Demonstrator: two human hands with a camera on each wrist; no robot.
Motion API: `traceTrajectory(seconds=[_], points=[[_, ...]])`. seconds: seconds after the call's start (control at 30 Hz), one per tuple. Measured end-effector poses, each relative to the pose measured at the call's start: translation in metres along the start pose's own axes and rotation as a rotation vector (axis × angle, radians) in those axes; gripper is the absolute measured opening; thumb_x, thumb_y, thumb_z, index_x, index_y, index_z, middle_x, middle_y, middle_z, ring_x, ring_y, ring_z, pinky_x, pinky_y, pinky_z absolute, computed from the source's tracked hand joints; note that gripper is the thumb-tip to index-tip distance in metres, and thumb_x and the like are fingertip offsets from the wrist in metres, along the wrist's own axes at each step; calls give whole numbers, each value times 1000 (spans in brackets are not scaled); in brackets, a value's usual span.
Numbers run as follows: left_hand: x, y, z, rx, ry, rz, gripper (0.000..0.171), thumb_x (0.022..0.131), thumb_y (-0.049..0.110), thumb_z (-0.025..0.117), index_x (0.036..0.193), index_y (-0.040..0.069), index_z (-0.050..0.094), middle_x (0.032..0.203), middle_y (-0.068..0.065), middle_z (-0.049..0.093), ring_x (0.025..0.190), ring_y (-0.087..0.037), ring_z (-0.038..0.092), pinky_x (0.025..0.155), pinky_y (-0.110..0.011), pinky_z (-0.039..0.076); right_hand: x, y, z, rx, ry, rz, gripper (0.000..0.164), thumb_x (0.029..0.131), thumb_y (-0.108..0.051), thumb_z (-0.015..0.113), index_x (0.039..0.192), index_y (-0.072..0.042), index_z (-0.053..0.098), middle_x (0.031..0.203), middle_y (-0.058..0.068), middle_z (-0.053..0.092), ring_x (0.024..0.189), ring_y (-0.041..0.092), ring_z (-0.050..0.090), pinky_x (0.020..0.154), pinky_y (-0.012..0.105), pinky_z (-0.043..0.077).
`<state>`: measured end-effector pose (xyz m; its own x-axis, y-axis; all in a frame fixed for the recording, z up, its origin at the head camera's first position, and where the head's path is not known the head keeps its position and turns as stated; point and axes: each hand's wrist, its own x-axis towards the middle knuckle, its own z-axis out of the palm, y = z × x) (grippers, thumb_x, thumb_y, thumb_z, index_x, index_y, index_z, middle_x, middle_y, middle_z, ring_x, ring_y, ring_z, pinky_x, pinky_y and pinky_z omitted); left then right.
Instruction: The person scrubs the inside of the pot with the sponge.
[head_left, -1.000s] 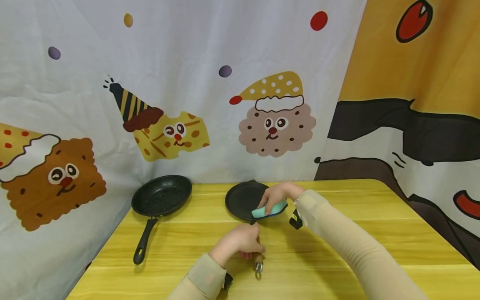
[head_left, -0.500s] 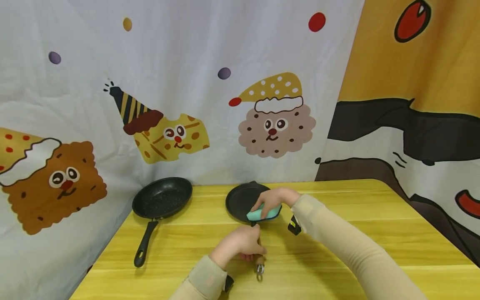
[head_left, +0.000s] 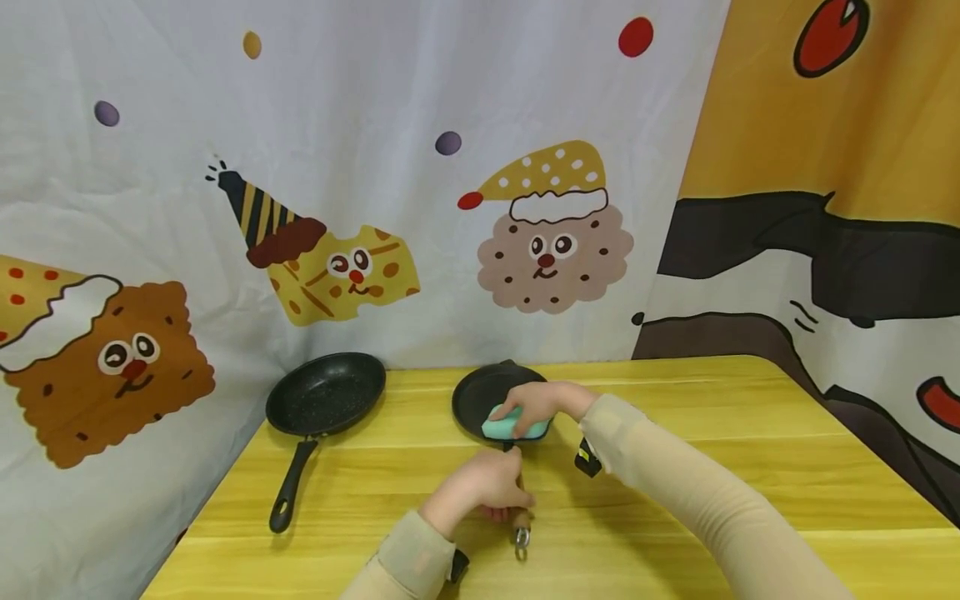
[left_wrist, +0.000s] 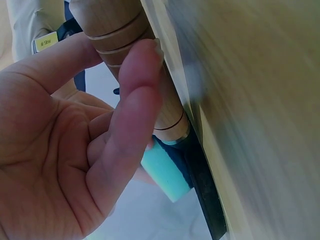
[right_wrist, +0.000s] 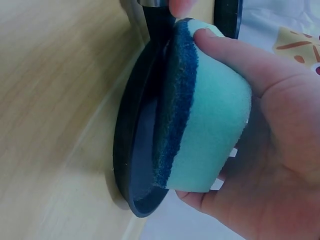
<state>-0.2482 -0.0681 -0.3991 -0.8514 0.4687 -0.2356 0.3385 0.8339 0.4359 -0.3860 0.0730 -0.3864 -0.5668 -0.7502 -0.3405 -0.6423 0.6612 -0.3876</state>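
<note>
A small black frying pan (head_left: 480, 396) with a wooden handle (left_wrist: 172, 112) lies on the table, its handle toward me. My left hand (head_left: 491, 482) holds that handle, thumb and fingers on either side of the wood. With my right hand (head_left: 536, 404) I grip a mint-green sponge (right_wrist: 215, 107) that has a dark blue scouring side (right_wrist: 177, 107). The scouring side faces down into the pan, over its near right part, close to where the handle joins. Part of the pan's floor is hidden under the sponge and hand.
A larger black speckled frying pan (head_left: 326, 392) stands on the left of the yellow wood-grain table (head_left: 675, 500), its black handle (head_left: 291, 492) pointing toward me. Behind the table hangs a white cloth (head_left: 375, 100) printed with cartoon biscuits and cheese.
My right hand has slid the sponge leftward across the near part of the small pan. The left hand keeps its hold on the handle.
</note>
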Motion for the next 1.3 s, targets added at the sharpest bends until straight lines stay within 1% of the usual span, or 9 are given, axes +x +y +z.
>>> traceTrajectory(seconds=[0.07,0.17,0.3,0.4,0.6,0.67,0.77,0.97,1.3], points=[[0,0,0,-4,0,2,31,90,31,71,102,6,57,52,3,59,45,-15,61,45,-27,50,1,0,1,-9,15,-8,51,89,-18,71,137,-24,58,146,8,46,126,24,47,91,32,46],[1,1,0,-10,-2,2,30,90,30,71,101,6,57,52,3,60,45,-17,62,45,-27,50,3,-1,2,-17,34,-18,50,89,-18,71,137,-23,58,148,13,41,125,25,46,88,32,45],[2,3,-1,2,-3,-10,49,90,30,71,121,-4,53,52,3,60,46,-17,63,45,-26,49,5,-2,2,-35,54,-19,50,89,-19,71,137,-23,58,148,14,40,131,27,40,89,33,44],[1,5,-2,6,-3,-17,67,90,30,71,136,-10,42,52,3,60,46,-16,63,45,-26,49,8,-3,2,-55,69,-18,50,88,-19,72,137,-24,58,143,11,47,127,24,45,85,31,44],[0,6,-3,12,-2,-14,73,90,30,70,140,-11,37,52,3,60,45,-16,62,44,-26,49,11,-6,4,-121,99,-10,51,88,-21,72,136,-27,58,132,7,54,109,18,53,77,28,44],[0,6,-4,14,-3,-12,76,91,30,70,142,-12,34,52,3,60,45,-15,62,44,-25,49,11,-8,4,-139,105,-10,50,88,-21,72,136,-28,58,132,7,54,109,18,53,76,28,43],[0,6,-4,18,-2,-11,76,91,30,70,142,-13,34,51,4,59,45,-15,62,43,-24,48,12,-10,4,-162,112,-6,50,88,-21,72,136,-28,59,131,7,54,112,21,53,78,30,43],[0,7,-3,18,-5,-22,78,91,31,70,144,-12,32,52,4,59,45,-15,62,44,-25,48,14,-12,5,-208,115,15,48,89,-23,71,135,-31,59,132,4,54,122,25,49,88,34,45],[0,5,0,12,-9,-30,75,91,29,70,142,-12,34,51,3,59,45,-16,62,44,-25,49,19,-15,11,-191,142,36,48,88,-25,73,133,-35,60,137,5,51,125,32,46,94,46,44]])
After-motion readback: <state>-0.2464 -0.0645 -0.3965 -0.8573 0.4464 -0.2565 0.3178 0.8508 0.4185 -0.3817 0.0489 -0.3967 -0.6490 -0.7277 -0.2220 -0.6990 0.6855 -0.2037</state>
